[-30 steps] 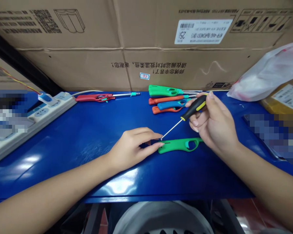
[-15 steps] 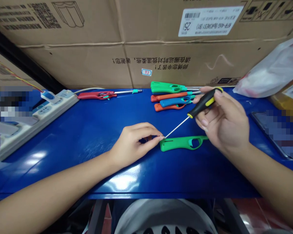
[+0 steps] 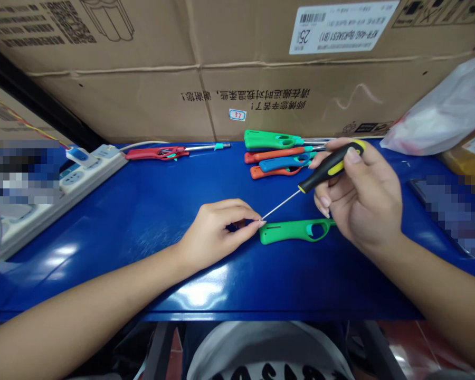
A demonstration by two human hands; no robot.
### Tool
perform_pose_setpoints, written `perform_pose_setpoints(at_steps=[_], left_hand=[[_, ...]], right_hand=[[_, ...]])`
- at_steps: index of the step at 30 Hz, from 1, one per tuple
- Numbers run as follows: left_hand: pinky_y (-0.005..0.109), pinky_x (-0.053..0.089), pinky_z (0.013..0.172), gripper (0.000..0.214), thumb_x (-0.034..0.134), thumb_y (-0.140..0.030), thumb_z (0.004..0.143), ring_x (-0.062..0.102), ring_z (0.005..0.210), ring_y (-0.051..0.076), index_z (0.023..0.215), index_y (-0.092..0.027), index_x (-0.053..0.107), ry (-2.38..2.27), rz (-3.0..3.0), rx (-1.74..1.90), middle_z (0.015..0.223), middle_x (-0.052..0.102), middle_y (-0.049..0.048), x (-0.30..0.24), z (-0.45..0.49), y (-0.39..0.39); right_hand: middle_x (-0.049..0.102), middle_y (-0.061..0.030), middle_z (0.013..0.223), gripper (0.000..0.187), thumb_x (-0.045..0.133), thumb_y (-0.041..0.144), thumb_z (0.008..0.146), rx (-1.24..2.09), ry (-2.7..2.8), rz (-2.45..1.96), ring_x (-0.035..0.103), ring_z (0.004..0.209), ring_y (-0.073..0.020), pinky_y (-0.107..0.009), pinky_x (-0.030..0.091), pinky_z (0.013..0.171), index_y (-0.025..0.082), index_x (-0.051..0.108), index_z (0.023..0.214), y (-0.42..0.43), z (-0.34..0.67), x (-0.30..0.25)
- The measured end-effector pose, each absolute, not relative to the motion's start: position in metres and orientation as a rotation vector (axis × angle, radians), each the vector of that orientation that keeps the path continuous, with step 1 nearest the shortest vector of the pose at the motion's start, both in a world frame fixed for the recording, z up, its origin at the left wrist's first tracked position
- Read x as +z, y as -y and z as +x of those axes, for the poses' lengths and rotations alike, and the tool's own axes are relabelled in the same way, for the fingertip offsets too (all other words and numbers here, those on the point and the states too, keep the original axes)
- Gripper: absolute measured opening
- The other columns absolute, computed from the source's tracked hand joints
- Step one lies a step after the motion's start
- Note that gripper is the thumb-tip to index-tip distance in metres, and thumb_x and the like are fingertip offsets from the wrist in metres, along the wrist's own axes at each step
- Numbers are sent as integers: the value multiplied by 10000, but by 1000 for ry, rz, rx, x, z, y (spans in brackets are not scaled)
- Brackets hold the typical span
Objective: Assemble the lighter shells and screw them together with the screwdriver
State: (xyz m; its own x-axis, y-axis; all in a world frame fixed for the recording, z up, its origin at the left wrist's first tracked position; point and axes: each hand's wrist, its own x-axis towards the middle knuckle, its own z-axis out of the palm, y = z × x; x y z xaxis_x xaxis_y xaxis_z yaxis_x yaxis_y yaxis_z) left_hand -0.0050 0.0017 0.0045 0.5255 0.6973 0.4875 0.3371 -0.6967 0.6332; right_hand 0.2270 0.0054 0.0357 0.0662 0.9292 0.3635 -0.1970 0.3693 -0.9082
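Observation:
My right hand [image 3: 362, 192] grips the black and yellow handle of a screwdriver [image 3: 328, 166], its thin shaft slanting down to the left. The screwdriver's tip meets the pinched thumb and forefinger of my left hand [image 3: 224, 227]. Between those fingertips is something tiny, perhaps a small screw, too small to make out. A green gas lighter [image 3: 287, 232] lies flat on the blue table [image 3: 237, 285] just right of my left fingertips, its trigger loop toward my right hand. The lighter's far right end is hidden behind that hand.
Behind my hands lie several gas lighters [image 3: 273, 140] in green, orange and blue. A red lighter [image 3: 156, 153] with its metal tube lies further left, near a white power strip [image 3: 79, 177]. Cardboard [image 3: 142, 105] walls off the back. A plastic bag [image 3: 443, 113] sits at the right.
The screwdriver tip has shifted slightly left, from by the green lighter's end to my left fingertips. My right hand has tilted a little with it; my left hand stays almost still.

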Motion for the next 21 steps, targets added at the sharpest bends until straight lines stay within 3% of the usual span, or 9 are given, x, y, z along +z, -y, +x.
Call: perform_pose_setpoints(at_steps=[11, 18, 21], left_hand=[[217, 548, 653, 111, 668, -216, 934, 688, 692, 120, 907, -161, 760, -845, 2353, 1016, 846, 758, 50, 3, -6, -1], [206, 532, 605, 88, 684, -199, 917, 667, 665, 107, 886, -163, 757, -855, 2336, 1024, 826, 753, 36, 2, -4, -1], [225, 557, 688, 79, 723, -227, 894, 683, 747, 122, 937, -167, 751, -845, 2334, 995, 883, 756, 37, 4, -2, -1]], right_hand=[[714, -9, 966, 165, 670, 408, 931, 920, 1269, -829, 553, 423, -94, -255, 451, 308, 269, 613, 999, -2, 226, 33], [712, 22, 829, 220, 716, 426, 894, 881, 1393, -814, 591, 426, -119, -262, 482, 333, 306, 557, 987, 5, 219, 36], [699, 22, 796, 209, 713, 419, 897, 854, 1430, -813, 586, 440, -117, -259, 475, 349, 300, 565, 983, 7, 219, 40]])
